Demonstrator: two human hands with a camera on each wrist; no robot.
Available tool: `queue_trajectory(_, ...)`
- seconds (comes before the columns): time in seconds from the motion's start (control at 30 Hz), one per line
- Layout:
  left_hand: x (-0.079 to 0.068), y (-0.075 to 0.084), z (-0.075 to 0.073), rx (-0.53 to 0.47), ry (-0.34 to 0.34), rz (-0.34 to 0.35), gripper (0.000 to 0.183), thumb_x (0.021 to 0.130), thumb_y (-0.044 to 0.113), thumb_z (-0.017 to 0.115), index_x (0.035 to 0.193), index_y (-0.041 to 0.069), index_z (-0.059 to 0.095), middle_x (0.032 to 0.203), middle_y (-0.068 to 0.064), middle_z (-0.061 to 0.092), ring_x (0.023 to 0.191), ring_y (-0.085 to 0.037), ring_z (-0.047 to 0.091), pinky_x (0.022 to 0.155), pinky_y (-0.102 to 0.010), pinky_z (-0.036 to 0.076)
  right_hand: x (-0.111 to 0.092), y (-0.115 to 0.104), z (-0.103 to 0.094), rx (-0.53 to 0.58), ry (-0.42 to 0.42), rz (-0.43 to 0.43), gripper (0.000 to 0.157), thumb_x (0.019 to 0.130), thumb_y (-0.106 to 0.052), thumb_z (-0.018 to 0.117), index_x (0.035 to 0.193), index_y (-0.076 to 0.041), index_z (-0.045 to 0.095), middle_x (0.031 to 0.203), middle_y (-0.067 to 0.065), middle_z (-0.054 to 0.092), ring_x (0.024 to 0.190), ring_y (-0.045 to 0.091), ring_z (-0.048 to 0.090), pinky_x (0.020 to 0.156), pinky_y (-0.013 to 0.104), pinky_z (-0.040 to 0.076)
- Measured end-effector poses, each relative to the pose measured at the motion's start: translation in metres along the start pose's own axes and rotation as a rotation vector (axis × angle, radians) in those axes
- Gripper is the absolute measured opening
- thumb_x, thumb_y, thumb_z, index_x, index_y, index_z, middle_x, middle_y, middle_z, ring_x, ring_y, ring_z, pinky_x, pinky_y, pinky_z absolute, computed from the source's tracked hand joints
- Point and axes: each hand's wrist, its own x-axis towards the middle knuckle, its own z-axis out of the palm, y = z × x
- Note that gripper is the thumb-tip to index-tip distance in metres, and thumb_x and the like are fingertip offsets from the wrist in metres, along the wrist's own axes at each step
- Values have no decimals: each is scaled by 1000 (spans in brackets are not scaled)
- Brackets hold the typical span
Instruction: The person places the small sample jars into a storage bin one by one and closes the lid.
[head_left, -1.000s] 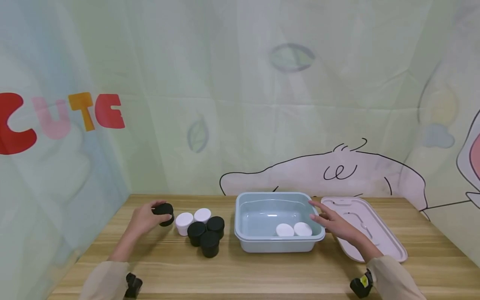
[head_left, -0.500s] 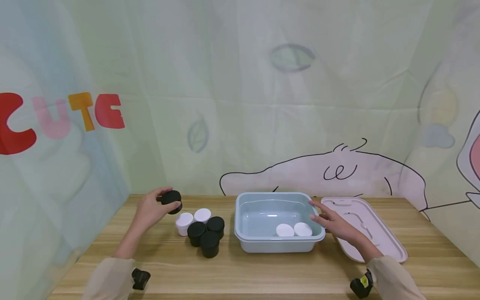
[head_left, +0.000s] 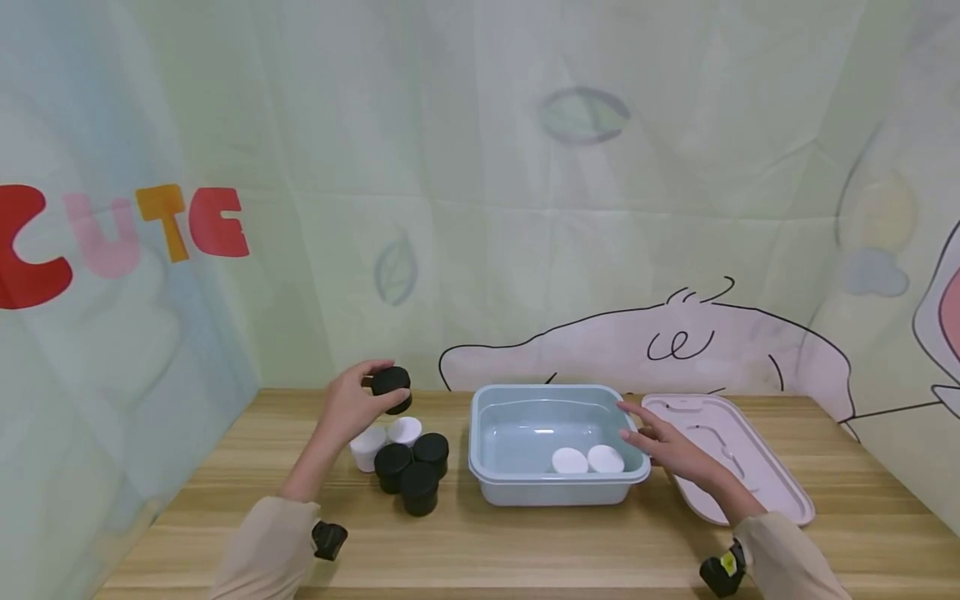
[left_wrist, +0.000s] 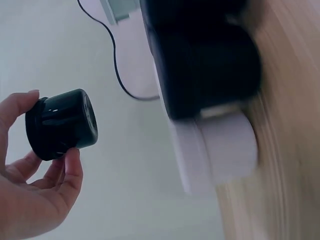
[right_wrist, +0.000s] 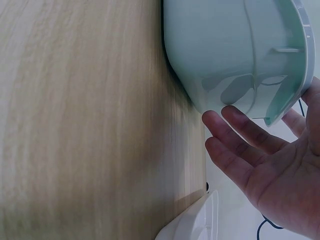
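Note:
My left hand pinches a small black lidded jar between thumb and fingers, above the table and behind the jar cluster. In the left wrist view the same black jar is tilted on its side. Below it stand two white jars, one at the back, and three black jars, the front one nearest me. My right hand rests at the right rim of a light blue plastic bin, fingers extended. Its fingers spread along the outer wall in the right wrist view.
Two white jars sit in the bin's front right part. A pale pink lid lies on the wooden table to the right of the bin, partly behind my right hand. A printed curtain hangs behind the table.
My left hand has lifted the black jar from the left side of the table and carried it up and right, behind the other jars. The right hand stays at the bin.

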Motion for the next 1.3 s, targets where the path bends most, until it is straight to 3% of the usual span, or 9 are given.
queue_trajectory(0.4, 9, 35, 46, -127, -60, 50, 50, 75, 21, 73, 120, 6, 58, 114, -14, 58, 102, -29, 53, 75, -36, 49, -1, -2, 0, -2, -2, 5, 61, 94, -36, 47, 145, -16, 21, 140, 33, 25, 123, 48, 34, 88, 51, 44)
queue_trajectory(0.6, 12, 54, 67, -168, -86, 108, 47, 73, 17, 74, 116, 4, 60, 111, -13, 60, 97, -29, 55, 71, -33, 49, 0, -2, 0, -6, -5, -11, 62, 93, -36, 48, 145, -15, 21, 138, 34, 26, 121, 47, 36, 87, 49, 45)
queue_trajectory(0.93, 11, 84, 103, -153, -172, 147, 46, 75, 20, 74, 117, 6, 60, 115, -11, 60, 100, -28, 54, 80, -38, 48, 0, 1, -2, 4, -5, -5, 61, 93, -36, 48, 145, -15, 21, 139, 33, 26, 122, 47, 36, 87, 49, 45)
queue_trajectory(1.17, 7, 99, 129, -147, -267, 156, 46, 77, 21, 72, 118, 7, 59, 117, -10, 58, 103, -27, 52, 82, -39, 47, -1, 3, -2, 10, -8, -4, 62, 93, -36, 48, 145, -16, 21, 140, 33, 25, 122, 47, 35, 88, 50, 44)
queue_trajectory(1.3, 8, 104, 142, -146, -287, 165, 46, 75, 19, 72, 117, 5, 60, 114, -11, 59, 101, -27, 54, 84, -40, 45, 0, 3, -2, 13, -10, -5, 62, 93, -37, 48, 145, -16, 21, 140, 32, 25, 122, 47, 35, 88, 50, 44)
